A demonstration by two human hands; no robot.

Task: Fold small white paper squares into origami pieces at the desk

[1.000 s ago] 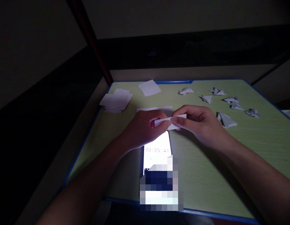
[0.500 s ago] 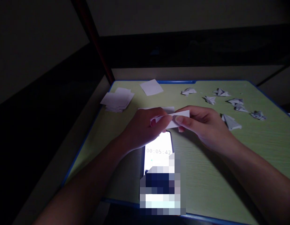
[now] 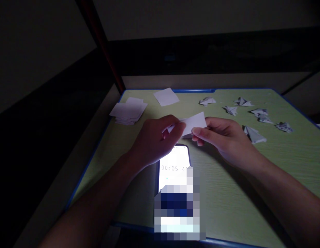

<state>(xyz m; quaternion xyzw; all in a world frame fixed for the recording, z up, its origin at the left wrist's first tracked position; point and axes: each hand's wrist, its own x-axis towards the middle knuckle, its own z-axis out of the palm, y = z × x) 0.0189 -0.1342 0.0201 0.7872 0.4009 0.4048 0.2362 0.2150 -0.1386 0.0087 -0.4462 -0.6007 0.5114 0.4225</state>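
Note:
A small white folded paper (image 3: 194, 122) is held between both my hands just above the green table (image 3: 227, 193). My left hand (image 3: 156, 139) pinches its left end with thumb and fingers closed. My right hand (image 3: 222, 137) grips its right side, thumb on top. Below my hands a lit phone (image 3: 174, 165) lies flat and shows a running timer.
A stack of white paper squares (image 3: 128, 111) lies at the table's far left, with one loose sheet (image 3: 166, 96) behind it. Several folded paper figures (image 3: 253, 134) are scattered at the far right. The table has a blue rim (image 3: 92, 158); the surroundings are dark.
The paper has opened from a narrow strip to a wider flap tilted up. My left hand shifted slightly up and right. The timer has advanced.

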